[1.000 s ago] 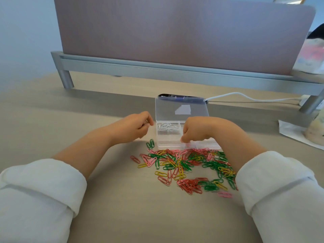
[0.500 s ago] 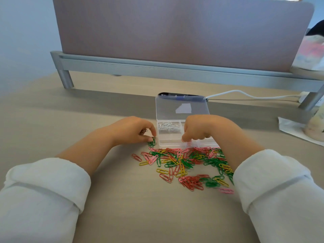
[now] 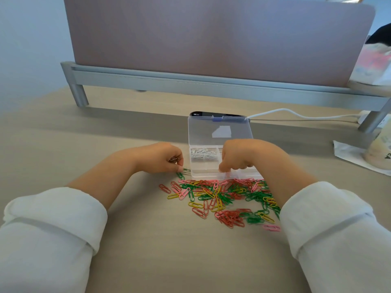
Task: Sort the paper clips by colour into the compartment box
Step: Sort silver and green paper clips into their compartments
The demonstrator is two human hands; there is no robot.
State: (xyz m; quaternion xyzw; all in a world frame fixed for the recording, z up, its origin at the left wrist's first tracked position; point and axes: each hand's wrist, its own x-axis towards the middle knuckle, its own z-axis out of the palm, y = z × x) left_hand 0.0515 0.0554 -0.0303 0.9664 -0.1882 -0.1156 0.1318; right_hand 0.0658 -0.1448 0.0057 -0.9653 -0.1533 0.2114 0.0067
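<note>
A clear compartment box (image 3: 211, 174) stands open on the desk, its lid (image 3: 220, 130) tipped back. White paper clips (image 3: 203, 154) fill its back left compartment. A heap of red, pink, green and yellow paper clips (image 3: 224, 197) lies in front of the box. My left hand (image 3: 163, 158) sits left of the box and pinches a green paper clip (image 3: 186, 170) at the desk surface, with a few more clips tucked in its palm. My right hand (image 3: 239, 157) hovers over the box's front compartments, fingers curled down to the front wall; what they hold is hidden.
A black phone (image 3: 218, 114) with a white cable (image 3: 296, 115) lies behind the box. A grey metal rail (image 3: 190, 83) and a partition panel (image 3: 211, 39) close off the back. A paper sheet (image 3: 347, 153) and a pale object lie at the right edge.
My left hand has come down from beside the box to the desk and pinched a green clip at the heap's left end. My right hand has stayed over the box's front.
</note>
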